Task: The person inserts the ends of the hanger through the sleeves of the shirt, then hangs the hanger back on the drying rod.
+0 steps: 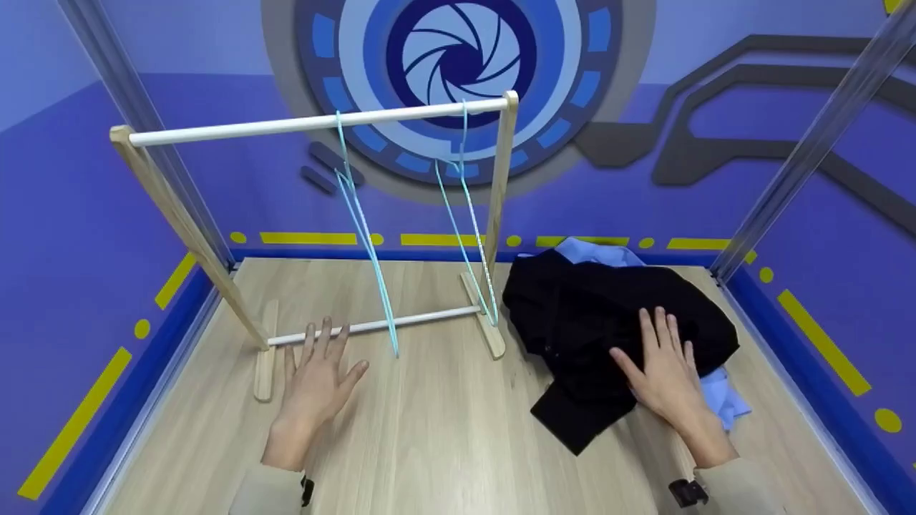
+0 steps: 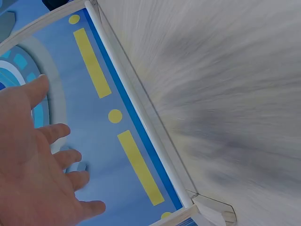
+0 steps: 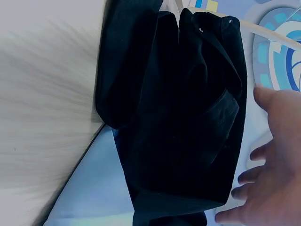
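My left hand has its fingers spread, palm down, near the lower white bar of a small wooden clothes rack. Nothing is in it; the left wrist view also shows the hand with fingers apart. With fingers extended, my right hand overlaps a crumpled black garment in the head view. In the right wrist view the hand is beside the black cloth, holding nothing. Light blue cloth shows from under the black garment.
Two light blue wire hangers hang from the rack's white top rail. The rack stands left of the clothes on a wooden tabletop. Blue panels with yellow marks enclose the table.
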{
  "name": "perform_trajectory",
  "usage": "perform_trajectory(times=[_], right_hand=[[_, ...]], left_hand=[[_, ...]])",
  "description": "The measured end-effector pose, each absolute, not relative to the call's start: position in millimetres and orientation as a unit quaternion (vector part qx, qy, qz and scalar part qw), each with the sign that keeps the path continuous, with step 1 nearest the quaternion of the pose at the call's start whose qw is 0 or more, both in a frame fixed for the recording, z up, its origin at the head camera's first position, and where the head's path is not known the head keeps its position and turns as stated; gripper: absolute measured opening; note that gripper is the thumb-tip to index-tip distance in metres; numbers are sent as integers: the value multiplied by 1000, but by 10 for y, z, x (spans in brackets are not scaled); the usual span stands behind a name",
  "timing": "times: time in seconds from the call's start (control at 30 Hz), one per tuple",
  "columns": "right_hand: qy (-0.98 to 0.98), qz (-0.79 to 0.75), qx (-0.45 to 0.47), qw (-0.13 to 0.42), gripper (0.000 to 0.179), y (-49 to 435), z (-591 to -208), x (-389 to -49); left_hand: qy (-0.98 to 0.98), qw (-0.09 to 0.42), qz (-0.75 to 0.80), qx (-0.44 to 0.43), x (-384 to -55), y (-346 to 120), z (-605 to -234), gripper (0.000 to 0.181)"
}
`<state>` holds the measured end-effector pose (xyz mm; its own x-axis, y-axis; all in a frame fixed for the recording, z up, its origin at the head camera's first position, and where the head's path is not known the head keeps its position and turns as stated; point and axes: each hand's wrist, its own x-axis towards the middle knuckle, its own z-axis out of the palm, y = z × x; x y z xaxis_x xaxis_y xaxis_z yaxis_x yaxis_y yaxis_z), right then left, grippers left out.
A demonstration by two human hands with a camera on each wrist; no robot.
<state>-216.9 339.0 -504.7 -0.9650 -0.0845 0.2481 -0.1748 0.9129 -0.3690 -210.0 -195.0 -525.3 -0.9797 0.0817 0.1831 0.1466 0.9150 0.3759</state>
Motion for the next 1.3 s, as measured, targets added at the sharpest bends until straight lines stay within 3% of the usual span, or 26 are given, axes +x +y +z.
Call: perform_trajectory(times=[0.37, 1.3], right_hand=[[-966, 197, 60, 154, 88, 3366, -5054, -2304], [-976, 200, 7, 81, 90, 3487, -5004, -2572]], left_hand=[[-973, 50, -215, -61, -2097, -1914, -5301, 72], [-972, 38, -220, -72, -2043, -1759, -5287, 61]])
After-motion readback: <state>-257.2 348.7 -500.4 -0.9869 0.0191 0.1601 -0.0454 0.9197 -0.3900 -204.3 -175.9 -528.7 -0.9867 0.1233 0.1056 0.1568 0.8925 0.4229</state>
